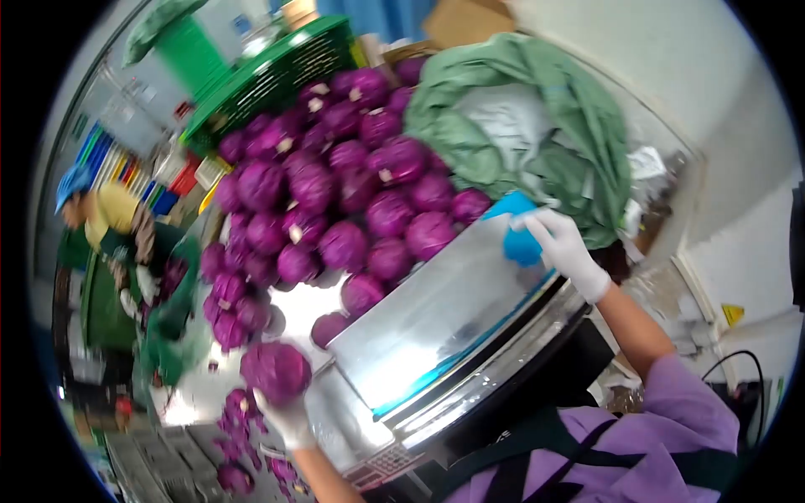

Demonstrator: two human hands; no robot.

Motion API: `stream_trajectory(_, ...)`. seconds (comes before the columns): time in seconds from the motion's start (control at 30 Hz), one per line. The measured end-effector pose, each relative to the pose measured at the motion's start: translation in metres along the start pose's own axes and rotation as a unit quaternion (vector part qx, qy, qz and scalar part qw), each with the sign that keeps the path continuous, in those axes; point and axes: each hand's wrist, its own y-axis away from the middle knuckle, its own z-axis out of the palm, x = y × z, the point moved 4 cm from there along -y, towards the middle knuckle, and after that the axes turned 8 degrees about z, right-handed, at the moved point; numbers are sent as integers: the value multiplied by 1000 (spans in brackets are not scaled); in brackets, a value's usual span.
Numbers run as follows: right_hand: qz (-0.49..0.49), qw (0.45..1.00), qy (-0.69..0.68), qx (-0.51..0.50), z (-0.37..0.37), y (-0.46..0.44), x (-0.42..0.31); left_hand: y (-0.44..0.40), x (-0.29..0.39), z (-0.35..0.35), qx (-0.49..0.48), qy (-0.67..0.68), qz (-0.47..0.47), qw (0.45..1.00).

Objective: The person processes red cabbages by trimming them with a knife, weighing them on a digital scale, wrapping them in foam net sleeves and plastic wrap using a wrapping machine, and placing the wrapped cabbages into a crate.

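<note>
A purple cabbage (pixel 275 372) rests in my left hand (pixel 288 419), which wears a white glove and is wrapped round its lower side. My right hand (pixel 567 251), also gloved in white, is over the far right end of a metal-topped machine (pixel 444 314), beside a blue piece (pixel 521 245). Its fingers are bent; whether they grip the blue piece is unclear. A large heap of purple cabbages (pixel 344 189) lies on the metal table just beyond the machine.
A green crate (pixel 268 75) stands behind the heap. A green bag (pixel 579 159) lies at the back right. Another person (pixel 117 218) bends over a green bin (pixel 109 306) at the left. Loose purple leaves (pixel 243 427) and grey crates (pixel 163 461) are low on the left.
</note>
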Motion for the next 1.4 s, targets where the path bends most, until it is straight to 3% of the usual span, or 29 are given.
stream_trajectory(0.07,61,997,-24,45,-28,-42,40,23,6,-61,61,-202,99,972)
stream_trajectory(0.13,106,991,-53,61,-53,-78,79,49,29,-28,28,-456,167,874)
stream_trajectory(0.2,148,987,-6,67,-66,-105,124,71,38,-8,48,-576,169,798)
stream_trajectory(0.23,186,980,39,63,-68,-117,146,90,52,35,-8,-665,246,705)
stream_trajectory(0.27,186,980,38,64,-65,-129,163,93,46,13,-48,-747,317,582)
stream_trajectory(0.33,186,982,-16,6,-49,-144,170,98,40,11,-102,-800,307,505)
stream_trajectory(0.37,246,969,-4,-22,-45,-150,177,99,42,4,-99,-785,309,528)
stream_trajectory(0.4,191,981,14,-30,-40,-159,182,98,45,6,-116,-834,266,469)
stream_trajectory(0.5,314,944,-17,-102,-26,-169,200,98,45,-6,-21,-786,215,579)
stream_trajectory(0.53,345,930,49,-114,-28,-172,196,92,45,-10,32,-769,203,605)
stream_trajectory(0.57,304,936,56,-168,-36,-170,189,91,41,-40,49,-762,209,611)
stream_trajectory(0.6,308,946,-53,-85,-46,-172,218,87,40,-41,48,-748,188,635)
stream_trajectory(0.63,329,943,-35,-29,-62,-180,234,87,35,-44,91,-641,149,747)
stream_trajectory(0.67,247,966,-45,52,-74,-185,231,87,27,-71,128,-612,127,770)
stream_trajectory(0.73,123,979,69,149,-116,-205,268,88,29,-70,124,-636,137,749)
stream_trajectory(0.83,51,985,-45,161,-100,-150,148,87,26,-82,102,-568,134,806)
stream_trajectory(0.93,13,990,-49,130,-63,-73,19,86,32,-90,45,-534,103,838)
stream_trajectory(1.0,44,981,-190,-7,-37,-34,-34,86,40,-87,-2,-496,68,866)
stream_trajectory(1.03,33,986,-157,-42,-28,-18,-52,87,46,-90,1,-494,72,867)
stream_trajectory(1.07,20,989,-125,-76,-19,-5,-67,85,49,-94,-28,-523,69,849)
stream_trajectory(1.13,54,953,-257,-150,8,18,-81,87,56,-95,-84,-576,62,811)
stream_trajectory(1.2,3,947,-208,-246,31,42,-103,100,69,-63,-37,-746,27,664)
stream_trajectory(1.27,38,906,-250,-340,60,73,-120,106,71,-32,-6,-722,205,660)
stream_trajectory(1.3,22,876,-241,-416,75,91,-132,114,69,-3,-3,-639,281,716)
stream_trajectory(1.33,5,839,-231,-492,91,110,-146,117,34,-3,21,-489,232,840)
stream_trajectory(1.4,-60,815,-117,-564,126,145,-177,150,11,71,-14,-391,154,907)
